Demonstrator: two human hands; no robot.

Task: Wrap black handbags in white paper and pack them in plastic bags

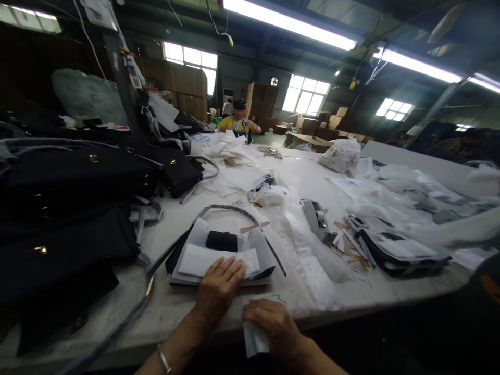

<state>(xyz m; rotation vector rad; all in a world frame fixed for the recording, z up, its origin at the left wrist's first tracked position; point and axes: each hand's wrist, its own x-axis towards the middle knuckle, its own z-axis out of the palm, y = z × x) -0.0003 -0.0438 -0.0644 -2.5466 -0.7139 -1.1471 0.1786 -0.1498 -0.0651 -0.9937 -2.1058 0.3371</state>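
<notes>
My left hand (221, 284) lies flat, fingers stretched out, over a folded white packing sheet (199, 260). Under that sheet is a black handbag (172, 263) with white wrapping (261, 248) across its front. Its wrapped handle (226, 207) arches away from me, and a small black flap (221, 240) shows above the sheet. Closer to me, at the table edge, my right hand (273, 325) is closed around a small pale folded sheet (254, 339); whether it is paper or plastic I cannot tell. A long wrapped strap (128, 312) runs off the table at the left.
Black handbags (74, 177) are piled on the left. Right of my hands lie clear plastic bags (300, 250), a grey tape dispenser (316, 219) and another wrapped bag (402, 250). White sheets (230, 151) are heaped farther back; a person in yellow (238, 122) sits beyond.
</notes>
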